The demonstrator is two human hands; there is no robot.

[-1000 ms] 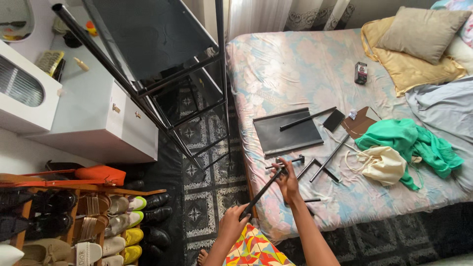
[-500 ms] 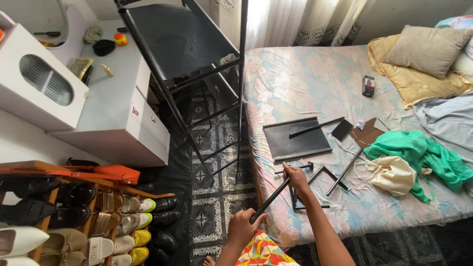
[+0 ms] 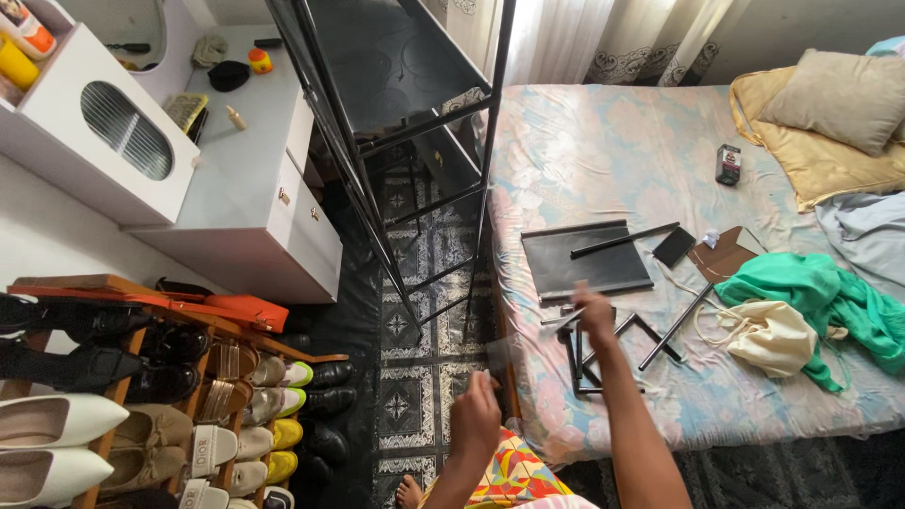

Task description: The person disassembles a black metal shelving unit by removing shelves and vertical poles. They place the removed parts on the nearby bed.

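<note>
My right hand (image 3: 596,311) hovers over the near edge of the bed (image 3: 603,151), just above several black metal frame pieces (image 3: 613,341). It looks closed on the upper end of a thin black bar (image 3: 533,341), which shows only as a faint motion smear. My left hand (image 3: 476,410) is lower, off the bed edge, fingers curled near the smear's lower end; its grip is too blurred to judge. A flat black shelf panel (image 3: 584,269) with a black rod (image 3: 622,240) across it lies just beyond my right hand.
A tall black shelving frame (image 3: 405,94) stands between bed and white cabinet (image 3: 236,188). A shoe rack (image 3: 141,377) fills the lower left. On the bed lie a phone (image 3: 674,247), small box (image 3: 728,163), green cloth (image 3: 820,292), cream bag (image 3: 768,335) and pillows (image 3: 839,94).
The view has swung left and tilted. Both hands were gripping the black bar; now they are moving fast, my left hand has dropped lower, and the bar is a blur.
</note>
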